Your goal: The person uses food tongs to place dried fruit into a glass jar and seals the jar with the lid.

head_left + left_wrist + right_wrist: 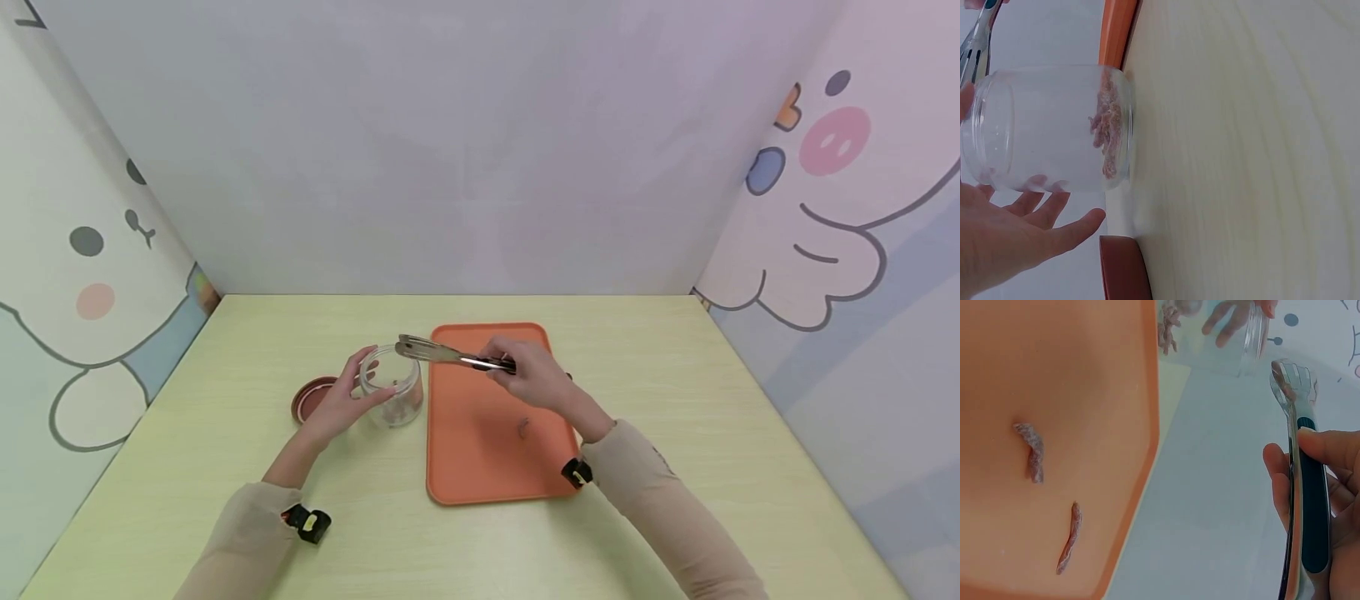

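My left hand (pixel 343 408) holds a clear glass jar (pixel 405 404) near its mouth, thumb on one side and fingers on the other. The jar stands upright on the table; reddish-brown dried meat strips (pixel 1109 128) lie at its bottom. In my right hand (pixel 534 379) are metal tongs (pixel 435 350) with dark handle grips, gripped between thumb and fingers. Their slotted tips reach over the jar's mouth, and a brownish piece (pixel 1279 374) shows between them in the right wrist view. Two more strips, one curved (pixel 1034 453) and one thin (pixel 1070 539), lie on the orange tray (pixel 480 475).
A reddish-brown round lid (pixel 309 402) lies on the table left of the jar, partly behind my left hand. The tray is close on the jar's right, beneath my right forearm. A pale wall (pixel 465 167) rises behind the light wooden table (pixel 360 533).
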`<state>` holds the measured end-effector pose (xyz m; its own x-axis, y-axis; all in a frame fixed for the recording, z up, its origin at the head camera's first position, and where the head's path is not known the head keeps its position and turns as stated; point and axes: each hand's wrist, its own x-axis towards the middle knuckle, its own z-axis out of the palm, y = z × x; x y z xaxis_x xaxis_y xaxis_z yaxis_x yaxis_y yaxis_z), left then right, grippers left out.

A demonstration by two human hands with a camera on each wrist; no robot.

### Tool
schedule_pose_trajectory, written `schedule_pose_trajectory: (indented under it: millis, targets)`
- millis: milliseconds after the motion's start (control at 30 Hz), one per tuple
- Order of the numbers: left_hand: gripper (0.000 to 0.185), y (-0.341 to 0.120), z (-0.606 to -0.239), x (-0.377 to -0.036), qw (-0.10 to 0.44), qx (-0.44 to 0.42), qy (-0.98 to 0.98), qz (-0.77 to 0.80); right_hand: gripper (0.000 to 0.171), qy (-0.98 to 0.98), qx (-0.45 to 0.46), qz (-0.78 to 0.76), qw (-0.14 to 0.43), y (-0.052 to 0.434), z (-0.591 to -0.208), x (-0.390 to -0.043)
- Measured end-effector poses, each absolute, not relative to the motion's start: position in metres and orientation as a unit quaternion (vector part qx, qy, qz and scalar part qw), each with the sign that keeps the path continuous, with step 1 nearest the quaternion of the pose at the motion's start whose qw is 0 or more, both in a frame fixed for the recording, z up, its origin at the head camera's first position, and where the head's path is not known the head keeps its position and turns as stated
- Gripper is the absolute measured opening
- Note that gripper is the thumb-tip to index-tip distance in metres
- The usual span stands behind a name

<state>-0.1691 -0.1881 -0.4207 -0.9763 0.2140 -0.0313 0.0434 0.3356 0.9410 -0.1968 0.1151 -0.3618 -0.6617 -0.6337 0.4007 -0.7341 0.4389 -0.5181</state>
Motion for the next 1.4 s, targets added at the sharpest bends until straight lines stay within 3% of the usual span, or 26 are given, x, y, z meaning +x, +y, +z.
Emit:
schedule_pose_trajectory:
  millis: [433,1033,1400]
  targets:
    - [0.078,-0.188,-0.42,-0.168,0.074,0.078,0.819,0.563,0.027,-0.876,0.32,0.348,0.092,0.155,-0.381,-0.186]
    - [0.078,-0.19,-0.422,-0.17,0.068,0.085,0.824,0.556,0.029,-0.878,0.356,0.321,0.005,0.25,-0.39,-0.178]
    - [0.078,-0.189,-0.421,-0.169,0.07,0.082,0.824,0.556,0.027,-0.873,0.381,0.301,-0.041,0.282,-0.397,-0.176]
